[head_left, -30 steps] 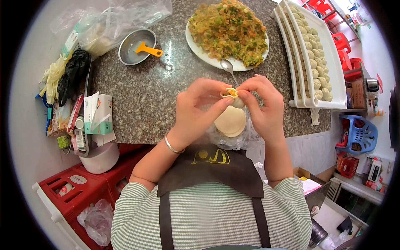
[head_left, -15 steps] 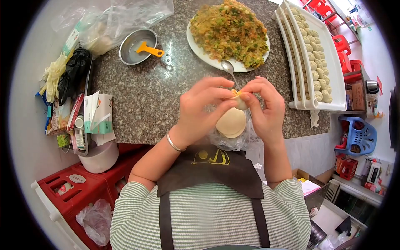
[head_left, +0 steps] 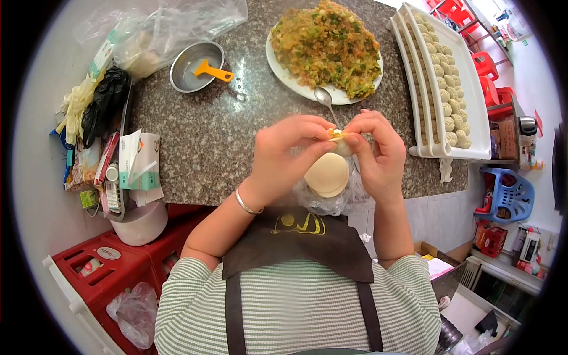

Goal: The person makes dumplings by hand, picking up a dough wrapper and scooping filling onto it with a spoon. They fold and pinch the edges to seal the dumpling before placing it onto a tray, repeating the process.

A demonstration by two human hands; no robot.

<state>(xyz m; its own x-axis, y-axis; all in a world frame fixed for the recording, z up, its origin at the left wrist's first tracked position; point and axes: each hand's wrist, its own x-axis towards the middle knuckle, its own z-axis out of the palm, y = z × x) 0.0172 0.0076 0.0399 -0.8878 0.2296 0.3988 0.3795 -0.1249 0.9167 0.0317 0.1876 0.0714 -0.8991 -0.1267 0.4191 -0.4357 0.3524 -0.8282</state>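
Between my hands is a small dough bun [head_left: 341,144] with orange and green filling showing at its top. My left hand [head_left: 294,148] pinches its edge with thumb and fingertips. On the other side my right hand [head_left: 376,152] grips it, thumb against the dough. Just below lies a stack of round dough wrappers [head_left: 327,176] on a clear plastic bag [head_left: 337,205]. Beyond my hands stands a white plate [head_left: 278,65] heaped with chopped filling [head_left: 328,47]. A metal spoon [head_left: 323,96] rests on the plate's near rim, its handle running behind my fingers.
Stacked white trays [head_left: 479,130] of pleated buns [head_left: 452,100] stand at the right. A metal bowl [head_left: 180,70] with a yellow-handled scraper [head_left: 213,71] sits at the left. Further left are a tissue box [head_left: 149,157], gloves [head_left: 80,106] and a black bag [head_left: 105,103].
My left fingers have drawn in closer around the dough's rim, and more filling shows at the opening. My right hand has barely shifted.
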